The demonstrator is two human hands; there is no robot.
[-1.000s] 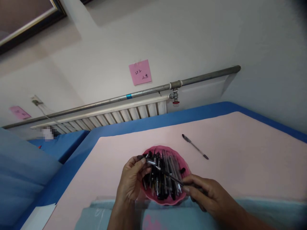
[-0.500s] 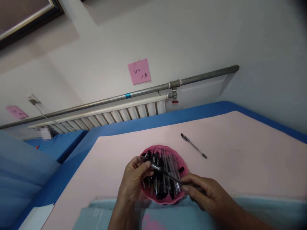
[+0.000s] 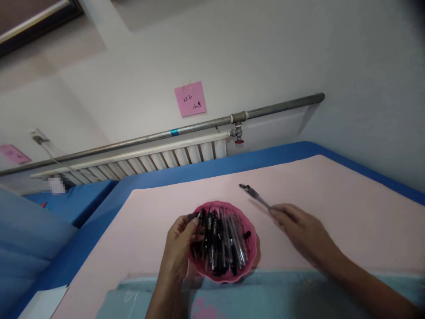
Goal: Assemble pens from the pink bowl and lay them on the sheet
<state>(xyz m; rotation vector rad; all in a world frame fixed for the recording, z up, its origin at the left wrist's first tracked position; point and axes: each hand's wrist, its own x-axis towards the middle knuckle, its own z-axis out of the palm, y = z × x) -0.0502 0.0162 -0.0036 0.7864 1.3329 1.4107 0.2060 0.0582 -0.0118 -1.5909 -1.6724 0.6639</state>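
Note:
My right hand (image 3: 299,226) is closed on the thin end of a black-capped pen (image 3: 254,193), held out over the pink mat to the right of the basket. Blur hides whether a second pen overlaps it there. At the left rim of the pink basket (image 3: 255,248), my left hand (image 3: 181,237) is pinched together around something small and dark, mostly covered by the fingers. Inside the basket lie black pens (image 3: 215,248), clear pen barrels (image 3: 234,235) and a loose black pen cap (image 3: 247,235).
The pink mat (image 3: 315,199) covers a blue-edged table (image 3: 275,150) against the wall. Light blue cloth (image 3: 265,297) runs along the near side. Behind are a radiator (image 3: 166,158) and a pipe (image 3: 142,140). White paper (image 3: 43,303) lies at lower left.
My right hand has moved away from my left, up and right to where a pen lay on the mat. The pen between both hands is gone from above the basket.

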